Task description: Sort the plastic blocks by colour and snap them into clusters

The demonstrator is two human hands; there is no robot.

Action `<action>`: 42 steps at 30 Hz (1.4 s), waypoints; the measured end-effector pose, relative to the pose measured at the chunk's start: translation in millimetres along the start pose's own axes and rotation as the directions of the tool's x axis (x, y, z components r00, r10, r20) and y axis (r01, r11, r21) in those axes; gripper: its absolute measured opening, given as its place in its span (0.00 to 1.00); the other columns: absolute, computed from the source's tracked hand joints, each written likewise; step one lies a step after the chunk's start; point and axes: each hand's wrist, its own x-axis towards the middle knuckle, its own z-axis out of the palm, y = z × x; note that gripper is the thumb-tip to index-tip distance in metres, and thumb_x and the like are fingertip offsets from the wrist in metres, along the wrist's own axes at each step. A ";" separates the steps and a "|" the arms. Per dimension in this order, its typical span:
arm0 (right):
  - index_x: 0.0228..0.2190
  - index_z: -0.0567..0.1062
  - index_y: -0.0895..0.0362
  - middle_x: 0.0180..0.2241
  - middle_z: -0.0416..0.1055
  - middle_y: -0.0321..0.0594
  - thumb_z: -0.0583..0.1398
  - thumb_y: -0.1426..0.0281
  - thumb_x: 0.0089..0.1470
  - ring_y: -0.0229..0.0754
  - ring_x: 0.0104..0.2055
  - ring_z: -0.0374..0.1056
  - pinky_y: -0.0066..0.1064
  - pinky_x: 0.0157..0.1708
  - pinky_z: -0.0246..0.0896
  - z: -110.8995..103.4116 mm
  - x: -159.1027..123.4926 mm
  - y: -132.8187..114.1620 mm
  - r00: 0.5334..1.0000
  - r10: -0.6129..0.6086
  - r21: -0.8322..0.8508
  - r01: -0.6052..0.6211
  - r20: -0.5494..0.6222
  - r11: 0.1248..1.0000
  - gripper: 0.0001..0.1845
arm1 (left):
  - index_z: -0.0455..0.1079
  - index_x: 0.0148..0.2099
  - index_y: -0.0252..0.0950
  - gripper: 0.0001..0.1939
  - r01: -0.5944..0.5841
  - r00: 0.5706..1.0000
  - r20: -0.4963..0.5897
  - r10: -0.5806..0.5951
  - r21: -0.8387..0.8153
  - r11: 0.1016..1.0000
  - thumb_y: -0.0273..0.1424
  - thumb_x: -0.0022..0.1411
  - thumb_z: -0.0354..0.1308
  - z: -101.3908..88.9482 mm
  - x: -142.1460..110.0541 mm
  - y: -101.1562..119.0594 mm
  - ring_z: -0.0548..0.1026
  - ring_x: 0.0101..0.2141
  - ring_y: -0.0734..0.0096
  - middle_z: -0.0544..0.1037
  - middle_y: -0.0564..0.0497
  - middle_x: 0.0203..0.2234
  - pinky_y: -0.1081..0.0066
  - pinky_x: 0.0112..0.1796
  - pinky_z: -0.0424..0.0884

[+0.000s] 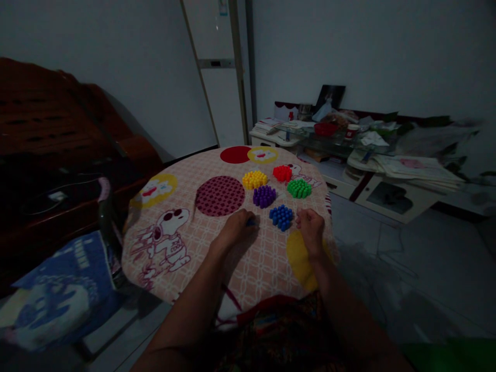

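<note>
Small peg-like plastic pieces stand in colour groups on a round table: yellow pegs point(254, 179), red pegs point(282, 173), green pegs point(299, 189), purple pegs point(264, 197) and blue pegs point(281, 217). My left hand point(238, 226) rests low over the cloth, left of the blue group, its fingers curled round something blue, seemingly a blue peg point(251, 221). Just right of the blue group, my right hand point(311, 226) is closed with fingertips bunched. Whether anything is between those fingers is hidden.
A patterned tablecloth point(248, 268) covers the table. Left stand a wooden bench point(46, 124) and a chair with a blue cushion point(73, 289). Behind on the right, a low cabinet point(399, 199) carries papers, a red bowl point(324, 129) and a cup point(351, 132).
</note>
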 end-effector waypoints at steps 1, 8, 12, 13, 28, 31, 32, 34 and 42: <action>0.22 0.71 0.55 0.20 0.68 0.33 0.59 0.49 0.55 0.38 0.24 0.64 0.29 0.26 0.58 -1.4 -4.1 -0.6 1.000 -0.018 -0.011 0.018 0.015 1.000 0.23 | 0.78 0.46 0.34 0.14 0.011 1.000 0.004 -0.011 0.004 1.000 0.35 0.60 0.62 -1.8 -2.3 -3.8 0.77 0.45 0.56 0.80 0.41 0.43 0.66 0.45 0.71; 0.34 0.77 0.53 0.22 0.71 0.33 0.67 0.53 0.48 0.40 0.25 0.66 0.30 0.29 0.57 -2.2 -25.1 -6.7 0.962 -0.156 -0.285 0.218 0.226 0.934 0.18 | 0.79 0.45 0.37 0.13 0.094 0.995 0.020 -0.094 0.020 0.995 0.31 0.59 0.60 -14.6 -12.8 -14.6 0.79 0.43 0.58 0.83 0.44 0.42 0.68 0.42 0.69; 0.33 0.76 0.53 0.22 0.70 0.33 0.67 0.57 0.48 0.38 0.24 0.64 0.30 0.29 0.56 -0.1 -24.7 -6.2 0.956 -0.179 -0.336 0.252 0.232 0.908 0.14 | 0.80 0.41 0.38 0.10 0.084 0.996 0.022 -0.083 -0.043 0.996 0.31 0.58 0.60 -18.4 -15.4 -13.9 0.79 0.39 0.61 0.84 0.46 0.38 0.69 0.41 0.70; 0.33 0.76 0.53 0.22 0.69 0.32 0.67 0.58 0.48 0.38 0.24 0.63 0.30 0.28 0.56 -0.5 -24.1 -5.3 0.959 -0.173 -0.318 0.239 0.223 0.917 0.14 | 0.80 0.42 0.37 0.11 0.064 0.998 0.014 -0.063 -0.073 0.995 0.31 0.59 0.59 -20.4 -15.7 -12.7 0.79 0.39 0.61 0.84 0.46 0.38 0.69 0.41 0.70; 0.32 0.73 0.58 0.20 0.68 0.30 0.68 0.53 0.46 0.34 0.19 0.62 0.25 0.18 0.56 -11.8 -18.5 -8.9 0.993 0.092 0.283 -0.070 -0.067 0.957 0.22 | 0.78 0.43 0.33 0.11 -0.294 0.947 -0.165 0.275 -0.098 0.951 0.26 0.61 0.56 -5.5 25.6 98.4 0.78 0.39 0.61 0.81 0.43 0.36 0.68 0.40 0.70; 0.32 0.73 0.57 0.20 0.69 0.31 0.68 0.53 0.46 0.34 0.19 0.63 0.25 0.17 0.55 -11.2 -17.9 -7.7 0.992 0.103 0.292 -0.077 -0.076 0.953 0.21 | 0.77 0.42 0.32 0.11 -0.285 0.949 -0.145 0.281 -0.011 0.958 0.27 0.63 0.54 3.9 31.6 100.8 0.78 0.40 0.58 0.79 0.40 0.36 0.66 0.38 0.70; 0.32 0.73 0.57 0.20 0.69 0.31 0.68 0.53 0.47 0.34 0.19 0.63 0.25 0.17 0.55 -11.1 -17.7 -7.3 0.991 0.106 0.292 -0.078 -0.081 0.953 0.21 | 0.77 0.42 0.32 0.11 -0.283 0.950 -0.137 0.282 0.011 0.959 0.28 0.64 0.53 7.2 32.6 101.1 0.77 0.39 0.58 0.78 0.40 0.37 0.66 0.37 0.70; 0.32 0.73 0.58 0.21 0.70 0.32 0.68 0.53 0.47 0.34 0.19 0.64 0.25 0.17 0.56 -11.1 -17.4 -6.2 0.990 0.106 0.291 -0.077 -0.088 0.954 0.22 | 0.76 0.42 0.32 0.12 -0.272 0.953 -0.124 0.275 0.041 0.961 0.29 0.66 0.51 13.6 33.4 101.6 0.77 0.39 0.57 0.78 0.40 0.37 0.65 0.36 0.70; 0.33 0.73 0.57 0.20 0.69 0.31 0.66 0.53 0.50 0.34 0.20 0.63 0.25 0.18 0.56 -12.4 -19.5 -3.0 0.995 0.083 0.249 -0.068 -0.049 0.966 0.21 | 0.76 0.46 0.35 0.10 -0.258 0.932 -0.306 0.193 -0.188 0.948 0.28 0.62 0.58 -0.3 33.2 74.0 0.76 0.39 0.65 0.78 0.45 0.38 0.67 0.42 0.71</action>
